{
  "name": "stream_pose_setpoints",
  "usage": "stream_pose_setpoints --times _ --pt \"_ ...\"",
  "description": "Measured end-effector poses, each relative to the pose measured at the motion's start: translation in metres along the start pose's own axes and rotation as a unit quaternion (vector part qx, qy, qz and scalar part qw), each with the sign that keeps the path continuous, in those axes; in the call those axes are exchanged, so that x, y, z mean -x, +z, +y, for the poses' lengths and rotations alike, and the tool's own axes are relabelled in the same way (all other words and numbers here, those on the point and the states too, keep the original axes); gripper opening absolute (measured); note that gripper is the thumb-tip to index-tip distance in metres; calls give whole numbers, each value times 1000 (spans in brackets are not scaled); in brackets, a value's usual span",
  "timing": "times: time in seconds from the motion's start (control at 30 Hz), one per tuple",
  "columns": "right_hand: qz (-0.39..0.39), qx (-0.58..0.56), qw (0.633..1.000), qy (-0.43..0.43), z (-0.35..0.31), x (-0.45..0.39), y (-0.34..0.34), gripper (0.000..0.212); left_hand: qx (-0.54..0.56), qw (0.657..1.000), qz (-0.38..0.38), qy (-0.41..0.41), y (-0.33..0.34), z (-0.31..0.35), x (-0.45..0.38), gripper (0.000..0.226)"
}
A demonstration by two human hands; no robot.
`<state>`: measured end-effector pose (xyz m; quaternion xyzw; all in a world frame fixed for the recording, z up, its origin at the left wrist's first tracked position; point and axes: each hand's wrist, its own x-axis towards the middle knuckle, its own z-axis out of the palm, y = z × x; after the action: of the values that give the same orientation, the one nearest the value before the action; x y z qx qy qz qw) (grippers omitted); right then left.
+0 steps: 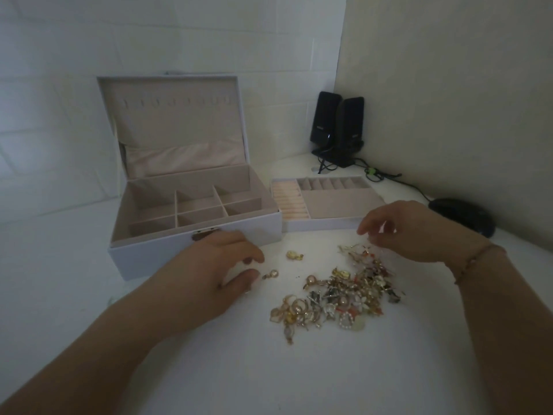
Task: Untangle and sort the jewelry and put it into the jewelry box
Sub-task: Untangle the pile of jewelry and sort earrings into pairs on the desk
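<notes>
Head view: I see jewelry box (191,205) open on white surface (269,369), lid up, compartments bare. Removable tray (326,205) just right of box. Tangled jewelry pile (344,295) right of centre, in front of tray. Left hand (215,271) low by small gold piece (270,274), thumb and forefinger loosely apart, gripping nothing. Right hand (410,229) above pile's far edge, fingers curled; grip unclear. Second loose piece (294,255) between hands.
</notes>
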<state>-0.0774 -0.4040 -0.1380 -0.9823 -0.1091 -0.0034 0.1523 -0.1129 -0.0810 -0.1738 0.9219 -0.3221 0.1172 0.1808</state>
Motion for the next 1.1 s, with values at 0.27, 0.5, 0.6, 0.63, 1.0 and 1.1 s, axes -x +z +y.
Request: stream_pose_setpoints --times 0.27,0.5,0.6,0.63,1.0,1.1 --pt "-75 -110 983 -128 -22 -8 30 34 -44 993 -104 14 26 38 -4 101" --pt "30 -128 988 -83 -4 -5 10 16 -27 982 -167 -82 37 59 -22 110" --pt "-11 -43 997 -59 4 -4 10 7 -22 980 -176 -89 43 63 -30 107" --pt "-18 -44 998 -49 5 -4 10 11 -32 982 -168 -81 47 66 -32 107" --pt "-67 -49 996 -39 15 0 3 9 8 989 -144 -18 76 124 -50 99" --pt "-24 -76 996 -24 19 -1 -1 11 57 992 -108 -20 74 130 -53 89"
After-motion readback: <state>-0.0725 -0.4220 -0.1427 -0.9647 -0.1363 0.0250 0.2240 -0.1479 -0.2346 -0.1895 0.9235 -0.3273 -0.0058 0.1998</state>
